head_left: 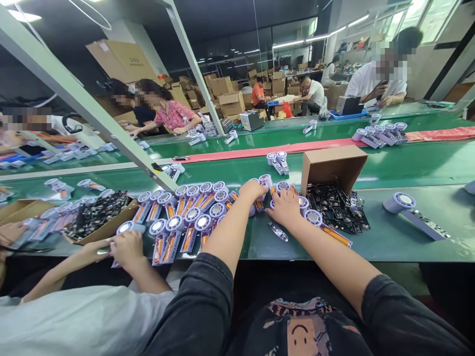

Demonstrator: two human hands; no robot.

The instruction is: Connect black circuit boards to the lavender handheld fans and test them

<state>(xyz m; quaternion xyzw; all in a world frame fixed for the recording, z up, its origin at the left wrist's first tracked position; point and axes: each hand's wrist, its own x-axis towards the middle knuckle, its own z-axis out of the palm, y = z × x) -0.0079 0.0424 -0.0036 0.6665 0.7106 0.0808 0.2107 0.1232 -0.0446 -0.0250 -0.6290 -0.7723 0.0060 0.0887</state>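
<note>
My left hand (253, 191) reaches to the front of the belt, its fingers closed on a lavender handheld fan (264, 181) with a round head. Right beside it, my right hand (286, 207) curls over another handheld fan (283, 186), fingers bent around it and thumb out to the left. Its handle is mostly hidden under the fingers. One more fan (313, 217), with an orange part in its open handle, lies by my right wrist. A narrow circuit strip (278, 231) lies on the surface just below my right hand.
Rows of open fans (193, 215) fill the left side. A cardboard box (334, 163) spills black circuit boards (334, 207) at right. One fan (415, 215) lies farther right. A co-worker's hands (128, 247) work close on my left, beside a box of boards (100, 217).
</note>
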